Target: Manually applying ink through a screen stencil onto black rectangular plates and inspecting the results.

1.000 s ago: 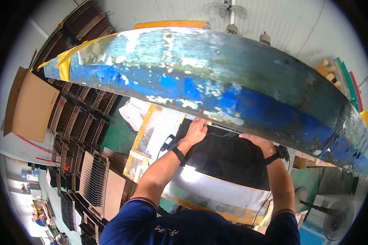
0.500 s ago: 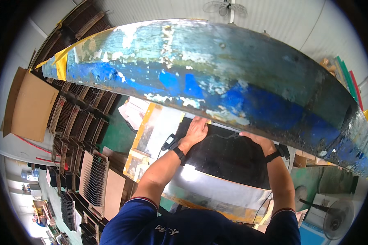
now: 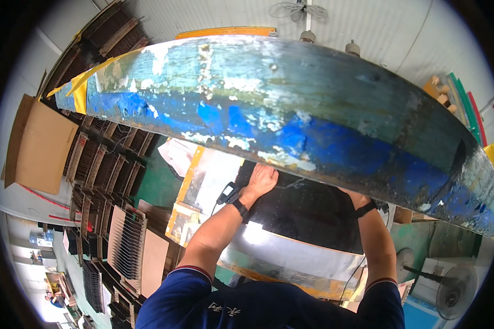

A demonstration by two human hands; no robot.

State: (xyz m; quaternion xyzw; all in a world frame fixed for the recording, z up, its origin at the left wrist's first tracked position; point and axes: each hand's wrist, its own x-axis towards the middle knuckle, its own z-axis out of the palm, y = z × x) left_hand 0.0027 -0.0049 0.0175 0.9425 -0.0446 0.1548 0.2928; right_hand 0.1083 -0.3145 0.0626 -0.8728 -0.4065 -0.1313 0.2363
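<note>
A glossy black panel (image 3: 307,216) lies in front of me on a pale work surface. At its far left edge is my left hand (image 3: 262,179), fingers curled together, their tips covered by the big beam above; whatever they hold is hidden. My right hand (image 3: 358,198) reaches to the panel's far right, its fingers almost wholly behind the beam. A thin dark cord (image 3: 294,183) runs over the panel between the hands. Black straps circle both wrists, and a small device with a lit screen (image 3: 226,191) sits at the left one.
The curved beam (image 3: 291,109), with chipped blue and green paint, spans the view above my hands. Racks (image 3: 96,159) of slats and a cardboard box (image 3: 44,145) stand left. At lower right is a fan (image 3: 453,293). A distant person (image 3: 54,299) shows at lower left.
The beam appears slightly lower in view and covers more of both hands. My right hand has slid under its edge, its fingers now hidden. The left hand has moved slightly nearer, fingers more curled.
</note>
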